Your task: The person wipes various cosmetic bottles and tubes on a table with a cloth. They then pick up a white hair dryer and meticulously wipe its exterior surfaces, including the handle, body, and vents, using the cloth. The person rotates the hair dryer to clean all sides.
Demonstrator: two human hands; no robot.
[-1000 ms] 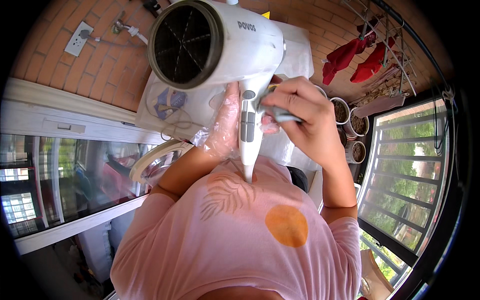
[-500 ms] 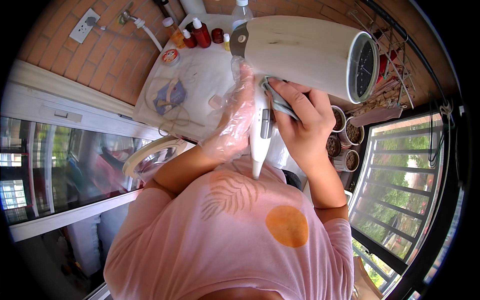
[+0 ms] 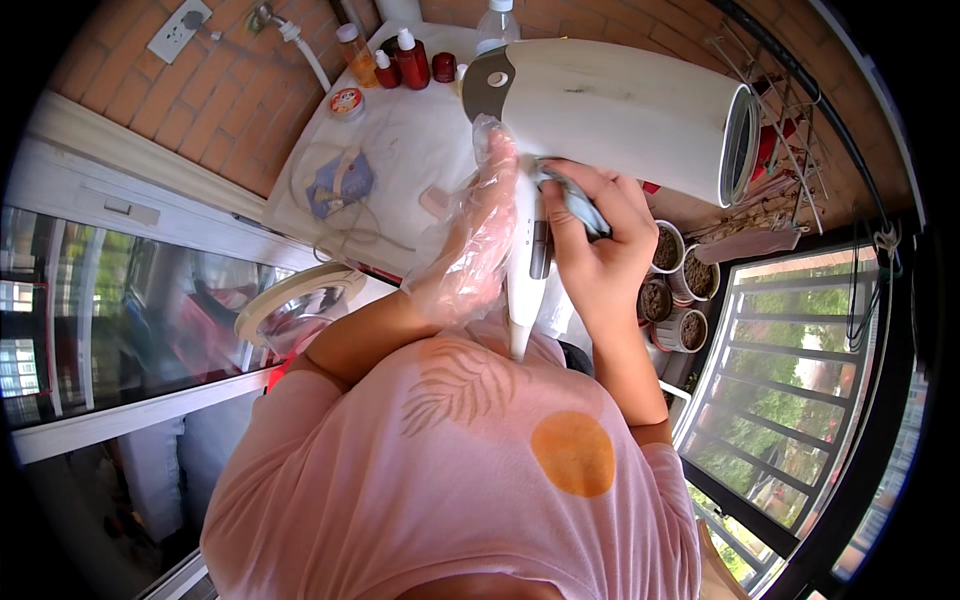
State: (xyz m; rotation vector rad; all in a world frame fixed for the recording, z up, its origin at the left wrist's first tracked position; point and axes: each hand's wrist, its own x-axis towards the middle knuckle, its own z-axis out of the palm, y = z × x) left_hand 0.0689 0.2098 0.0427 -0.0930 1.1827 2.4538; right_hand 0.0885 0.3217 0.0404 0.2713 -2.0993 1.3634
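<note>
A white hair dryer (image 3: 620,115) is held up in front of me, its nozzle pointing right and its handle downward. My left hand (image 3: 480,225), in a clear plastic glove, grips the handle from the left side. A grey switch sits on the handle's right side. Pinched in my right hand (image 3: 610,215) is a folded grey-blue cloth (image 3: 580,205), pressed where the handle meets the barrel. The bare right fingers partly cover the cloth. The inside of the nozzle shows only narrowly.
Behind the dryer, a white-topped table (image 3: 400,130) bears red bottles (image 3: 411,62), a round tin (image 3: 346,103), a blue packet (image 3: 340,185) and a cord. Plant pots (image 3: 682,330) stand at right by a barred window (image 3: 780,380). A round washer door (image 3: 300,305) hangs open at left.
The dryer has turned slightly, so its nozzle opening faces me less. My right hand and the cloth have shifted a little at the handle's top. Both grips remain.
</note>
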